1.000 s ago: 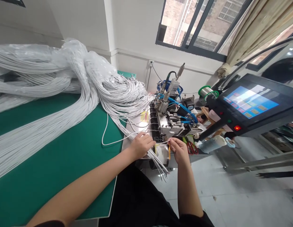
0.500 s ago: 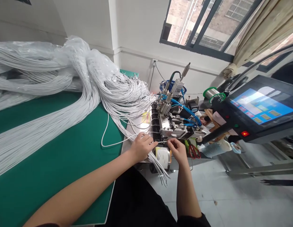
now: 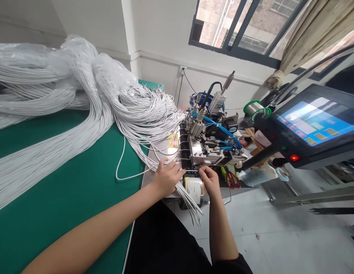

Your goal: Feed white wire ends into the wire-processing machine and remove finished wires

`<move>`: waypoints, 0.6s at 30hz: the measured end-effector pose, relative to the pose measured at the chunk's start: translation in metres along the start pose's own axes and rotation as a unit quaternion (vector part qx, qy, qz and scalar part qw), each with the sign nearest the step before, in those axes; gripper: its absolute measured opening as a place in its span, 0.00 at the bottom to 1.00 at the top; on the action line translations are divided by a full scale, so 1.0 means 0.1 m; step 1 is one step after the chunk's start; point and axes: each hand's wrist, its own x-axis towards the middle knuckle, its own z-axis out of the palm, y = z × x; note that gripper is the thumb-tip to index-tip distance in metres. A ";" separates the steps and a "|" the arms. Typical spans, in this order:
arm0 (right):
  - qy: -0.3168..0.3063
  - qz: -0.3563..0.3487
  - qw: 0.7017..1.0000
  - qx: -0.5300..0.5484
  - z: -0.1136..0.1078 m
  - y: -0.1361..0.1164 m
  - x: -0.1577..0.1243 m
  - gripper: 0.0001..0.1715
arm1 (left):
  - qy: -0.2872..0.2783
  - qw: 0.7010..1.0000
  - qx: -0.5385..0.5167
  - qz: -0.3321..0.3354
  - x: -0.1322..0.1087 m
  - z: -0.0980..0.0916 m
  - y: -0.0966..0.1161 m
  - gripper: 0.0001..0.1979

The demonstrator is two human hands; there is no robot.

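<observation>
Between my two hands a single white cable is stretched across the front end of the machine's black feed track. My left hand pinches it between thumb and fingers, palm down. The fingertips of my right hand close on the cable's right end, by the metal machine. Under my left hand lies a bundle of white cables, its stripped-looking ends hanging past the table edge. Several cables lie spaced across the track behind my hands. A roll with a white label sits just below the held cable.
A big heap of white cables, partly in plastic bags, covers the green table. Red-handled scissors lie right of my right hand. A touchscreen panel juts in at right, with a wire spool behind it.
The view has shifted slightly, so the scene sits a little further left. Both hands keep the cable at the track, with hardly any movement against the machine.
</observation>
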 end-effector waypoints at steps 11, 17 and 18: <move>-0.002 0.121 0.980 0.160 0.14 0.11 0.02 0.17 | -0.008 1.000 0.004 -0.022 0.01 -0.02 0.03 0.14; 0.018 0.112 0.984 0.134 0.08 0.10 -0.07 0.20 | -0.015 1.000 0.007 -0.022 0.00 -0.04 0.01 0.12; 0.029 0.099 0.989 0.110 0.03 0.08 -0.10 0.20 | -0.018 1.000 0.005 -0.023 -0.01 -0.04 0.01 0.12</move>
